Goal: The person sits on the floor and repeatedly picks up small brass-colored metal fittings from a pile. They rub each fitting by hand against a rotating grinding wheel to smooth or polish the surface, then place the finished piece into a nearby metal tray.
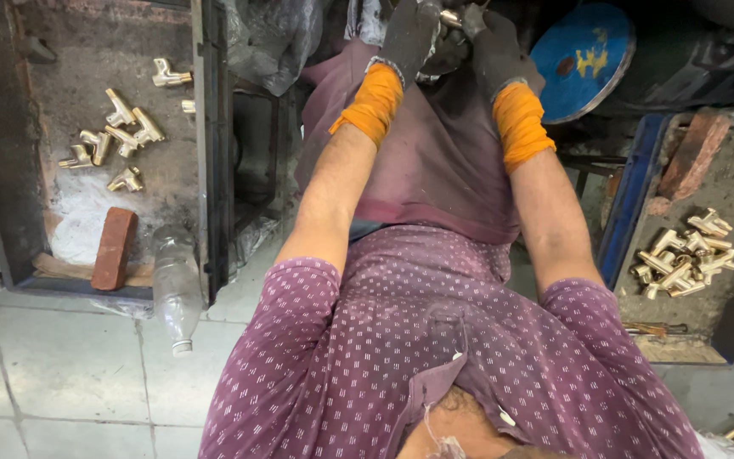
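Both my hands wear dark grey gloves with orange cuffs and reach out over my lap to the top of the view. My left hand and my right hand meet there, closed around a small brass fitting, of which only a bit shows between the gloves. A grey cloth or bag lies just under the hands. My purple dotted shirt fills the lower middle.
On the left, a dark metal tray holds several brass fittings and a red brick. A plastic bottle leans by it. On the right are a pile of brass fittings, a brick and a blue disc.
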